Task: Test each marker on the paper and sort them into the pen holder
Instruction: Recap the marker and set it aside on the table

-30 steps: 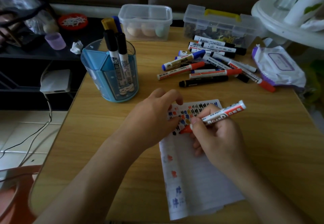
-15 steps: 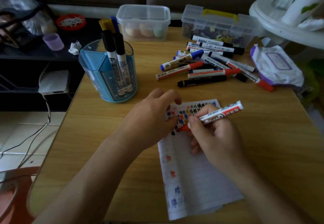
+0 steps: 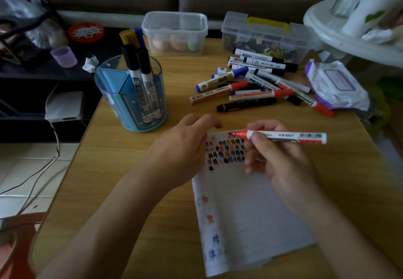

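Paper (image 3: 250,224) lies nearest on the table (image 3: 130,191), scribbles at its 12 o'clock end. My right hand (image 3: 281,163) pinches the red marker (image 3: 283,136). It is uncapped and near level, tip pointing to 9 o'clock over the scribbles; can't tell if it touches. My left hand (image 3: 183,147) rests on the paper's 10 o'clock edge, fingers curled down; can't tell if it holds anything. Blue pen holder (image 3: 133,104) at 11 o'clock, two black-capped markers (image 3: 139,69) upright inside. Loose marker pile (image 3: 255,86) at 1 o'clock. Wipes pack (image 3: 335,84) just beside it.
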